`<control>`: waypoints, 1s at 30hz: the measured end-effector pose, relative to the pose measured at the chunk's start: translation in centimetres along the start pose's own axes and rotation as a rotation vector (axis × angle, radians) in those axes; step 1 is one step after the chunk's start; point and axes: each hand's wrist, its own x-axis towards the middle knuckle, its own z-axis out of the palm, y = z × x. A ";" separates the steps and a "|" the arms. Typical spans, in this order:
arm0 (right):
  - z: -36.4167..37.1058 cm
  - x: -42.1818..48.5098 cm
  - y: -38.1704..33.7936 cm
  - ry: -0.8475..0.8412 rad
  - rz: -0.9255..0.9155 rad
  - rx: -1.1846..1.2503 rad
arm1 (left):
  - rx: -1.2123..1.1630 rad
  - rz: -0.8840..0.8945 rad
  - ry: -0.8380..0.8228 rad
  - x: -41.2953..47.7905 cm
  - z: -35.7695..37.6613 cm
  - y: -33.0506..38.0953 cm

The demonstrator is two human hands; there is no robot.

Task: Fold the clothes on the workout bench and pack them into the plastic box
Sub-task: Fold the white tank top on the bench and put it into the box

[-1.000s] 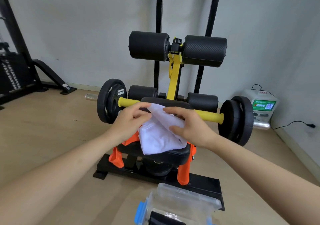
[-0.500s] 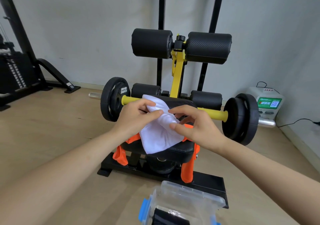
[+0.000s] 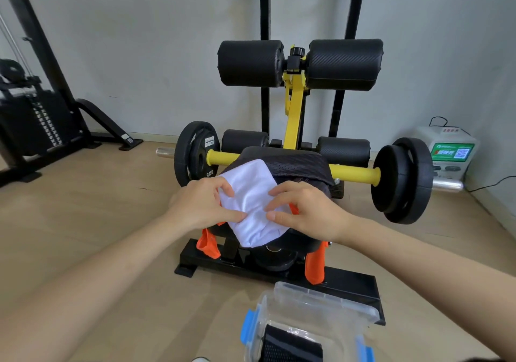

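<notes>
A folded white garment (image 3: 252, 202) lies on the black padded seat of the workout bench (image 3: 301, 243). My left hand (image 3: 205, 204) pinches its left edge and my right hand (image 3: 303, 211) pinches its right edge, fingertips close together near the middle. A dark mesh garment (image 3: 298, 166) lies behind it on the seat. An orange garment (image 3: 315, 266) hangs out from under the white one on both sides. The clear plastic box (image 3: 315, 303) with blue latches stands on the floor at the bottom, with a folded black mesh garment (image 3: 290, 346) inside.
A yellow barbell (image 3: 354, 173) with black plates crosses behind the seat. Black foam rollers (image 3: 343, 64) sit on the yellow post above. A cable weight machine (image 3: 30, 121) stands far left. A white device (image 3: 446, 152) with a cord sits at the right wall. Wood floor surrounds the bench.
Both hands have slid toward me along the white garment and now pinch it lower down. The dark mesh garment behind it is now uncovered.
</notes>
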 end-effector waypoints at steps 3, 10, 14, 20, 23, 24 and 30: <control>0.2 0.2 0.1 0.050 0.017 -0.006 | 0.172 0.199 0.156 0.5 0.2 -0.2; -1.0 -0.5 0.7 0.139 -0.035 -0.006 | 0.226 0.530 0.043 2.8 1.5 0.9; -3.5 -0.9 2.0 0.182 -0.080 0.000 | 0.278 0.536 -0.028 3.5 1.6 2.2; -5.2 -1.7 4.3 0.149 0.020 -0.057 | 0.514 0.478 -0.075 3.4 1.5 4.0; -5.2 -1.9 4.0 0.105 0.175 0.205 | 0.549 0.473 -0.036 3.3 1.6 3.7; -5.0 -1.8 3.9 0.136 0.205 0.273 | 0.551 0.471 -0.038 3.4 1.7 3.5; -3.0 -1.4 3.8 0.186 0.367 0.194 | 0.489 0.441 -0.110 3.6 1.8 2.4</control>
